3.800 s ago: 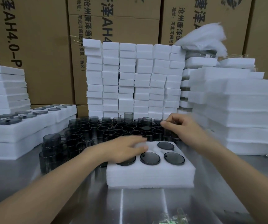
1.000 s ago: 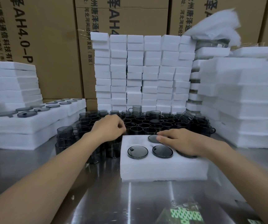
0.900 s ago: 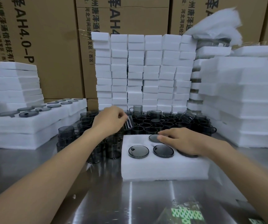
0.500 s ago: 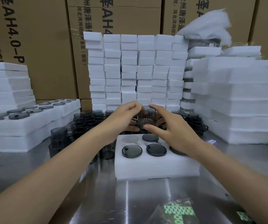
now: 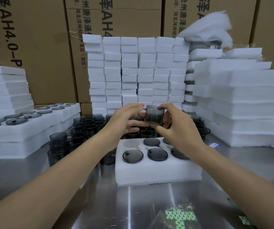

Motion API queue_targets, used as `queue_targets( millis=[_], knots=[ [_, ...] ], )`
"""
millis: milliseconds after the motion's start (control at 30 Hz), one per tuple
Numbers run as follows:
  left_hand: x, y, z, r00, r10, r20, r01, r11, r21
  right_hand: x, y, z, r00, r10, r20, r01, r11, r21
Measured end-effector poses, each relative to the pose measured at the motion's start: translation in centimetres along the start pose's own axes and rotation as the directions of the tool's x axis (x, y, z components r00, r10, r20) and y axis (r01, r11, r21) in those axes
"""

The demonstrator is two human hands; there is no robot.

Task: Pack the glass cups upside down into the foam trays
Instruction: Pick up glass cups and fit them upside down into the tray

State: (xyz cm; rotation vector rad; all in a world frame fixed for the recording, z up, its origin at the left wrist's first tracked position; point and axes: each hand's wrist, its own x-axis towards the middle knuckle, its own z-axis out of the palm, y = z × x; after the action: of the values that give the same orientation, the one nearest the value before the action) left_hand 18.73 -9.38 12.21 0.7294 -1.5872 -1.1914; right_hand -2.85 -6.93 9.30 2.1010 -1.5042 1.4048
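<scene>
you have one smoky glass cup (image 5: 154, 115) held up in the air between both hands, above the far edge of the foam tray (image 5: 157, 169) and touching neither the tray nor the bench (image 5: 100, 204). your left hand (image 5: 124, 119) has its fingers curled at the cup's left side, where the handle sticks out. your right hand (image 5: 177, 129) pinches the cup from the right, thumb low at the front and fingers over the top edge. the cup sits a little tilted, and i cannot tell which end is up.

the tray lies flat on the bench just in front of you. three upturned cups show their round dark bases in it: front left (image 5: 133, 156), front middle (image 5: 157, 154) and back middle (image 5: 151, 141). a further dark base at the front right (image 5: 179, 153) is partly hidden by your right wrist. the back left pocket (image 5: 129, 143) shows only white foam.

loose cups (image 5: 86, 126) stand crowded on the bench behind and to the left of the tray. further left are filled trays (image 5: 25, 126), stacked with dark bases showing on top. behind the cups rise columns of small foam blocks (image 5: 136, 71), with thick foam sheets (image 5: 240, 104) piled at the right and cardboard boxes (image 5: 34, 38) at the back. a clear bag (image 5: 179, 217) with green and white pieces lies near the bench's front edge.
</scene>
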Motion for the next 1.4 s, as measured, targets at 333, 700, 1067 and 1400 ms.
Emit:
queue_targets(
  millis=[333, 700, 1067, 1400],
  knots=[
    [-0.2, -1.1, -0.1, 0.948, -0.071, 0.311, 0.035, 0.992, 0.118, -0.3, 0.1, 0.4, 0.990, -0.095, 0.107, 0.073, 0.978, 0.195],
    [0.4, -2.1, -0.1, 0.933, 0.346, -0.098, -0.280, 0.870, 0.406, -0.5, -0.5, 0.5, 0.988, -0.130, 0.085, 0.113, 0.977, 0.180],
    [-0.8, -1.5, 1.0, 0.709, 0.705, -0.002, -0.576, 0.580, 0.577, -0.4, -1.1, -0.3, 0.992, -0.122, -0.029, 0.125, 0.983, 0.131],
    [-1.0, -1.4, 0.8, 0.704, 0.708, 0.061, -0.595, 0.540, 0.595, -0.5, -1.4, -0.6, 0.983, -0.116, -0.143, 0.128, 0.988, 0.081]
  ],
)
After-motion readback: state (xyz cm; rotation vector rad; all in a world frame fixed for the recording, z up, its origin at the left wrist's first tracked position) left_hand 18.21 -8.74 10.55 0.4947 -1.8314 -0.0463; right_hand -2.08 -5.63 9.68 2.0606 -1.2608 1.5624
